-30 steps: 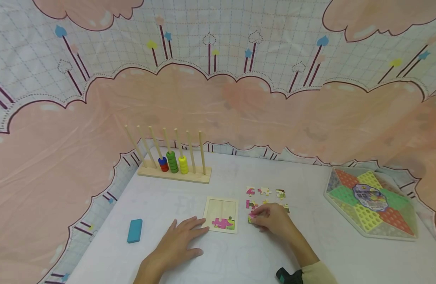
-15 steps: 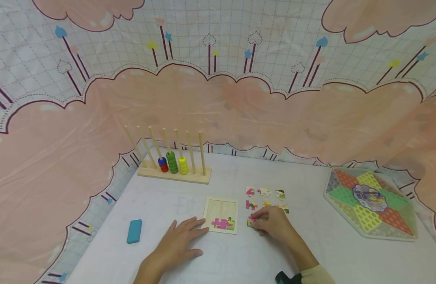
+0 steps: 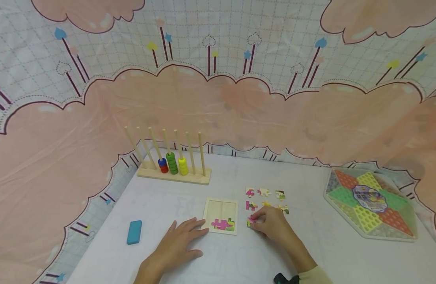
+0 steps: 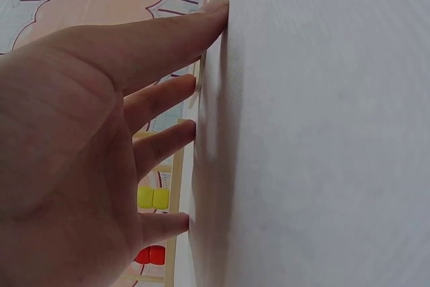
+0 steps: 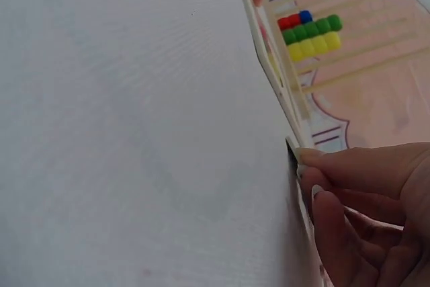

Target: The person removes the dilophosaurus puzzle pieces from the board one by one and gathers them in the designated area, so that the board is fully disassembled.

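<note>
A wooden puzzle tray (image 3: pixel 221 202) lies on the table, with joined pink and green pieces (image 3: pixel 223 224) in its lower part. My left hand (image 3: pixel 179 242) is spread flat beside it, fingertips touching its left edge. To the tray's right, my right hand (image 3: pixel 278 227) pinches a pink and green puzzle piece (image 3: pixel 250 223) between thumb and finger. In the right wrist view this puzzle piece (image 5: pixel 291 154) shows its edge at the tabletop, slightly tilted. Several loose puzzle pieces (image 3: pixel 250 192) lie in rows just beyond the right hand, which partly covers the nearer ones.
A peg abacus (image 3: pixel 173 177) with red, blue, green and yellow beads stands at the back left. The blue block (image 3: pixel 134 232) lies left of the left hand. At the right is a hexagonal box (image 3: pixel 370 203) of coloured pieces. A patterned cloth (image 3: pixel 218 106) hangs behind the table.
My right hand has shifted slightly down, its thumb and finger now at the near-left loose piece's upper right side. The left hand and the tray have stayed in place.
</note>
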Tool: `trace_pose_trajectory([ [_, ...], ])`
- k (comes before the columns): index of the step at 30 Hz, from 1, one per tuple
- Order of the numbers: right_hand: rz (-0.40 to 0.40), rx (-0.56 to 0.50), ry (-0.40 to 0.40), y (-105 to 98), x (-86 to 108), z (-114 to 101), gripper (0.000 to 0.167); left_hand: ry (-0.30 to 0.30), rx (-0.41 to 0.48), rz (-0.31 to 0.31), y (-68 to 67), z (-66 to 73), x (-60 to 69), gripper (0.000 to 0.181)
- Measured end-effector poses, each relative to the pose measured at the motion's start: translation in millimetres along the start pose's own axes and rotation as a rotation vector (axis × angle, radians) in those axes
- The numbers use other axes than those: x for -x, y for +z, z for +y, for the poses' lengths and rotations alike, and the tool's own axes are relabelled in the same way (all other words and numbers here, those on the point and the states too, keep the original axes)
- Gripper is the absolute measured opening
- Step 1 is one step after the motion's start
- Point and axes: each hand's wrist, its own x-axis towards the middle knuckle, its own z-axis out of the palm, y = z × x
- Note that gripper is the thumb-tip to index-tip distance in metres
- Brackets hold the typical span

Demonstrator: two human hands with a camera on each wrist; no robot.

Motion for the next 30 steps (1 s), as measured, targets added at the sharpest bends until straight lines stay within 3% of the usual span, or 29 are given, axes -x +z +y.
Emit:
trace_pose_trajectory([
  [30, -0.002, 0.039, -0.019, -1.9, 2.6, -1.9, 0.016, -0.003, 0.005, 0.006, 0.6, 0.3, 0.7, 0.061],
])
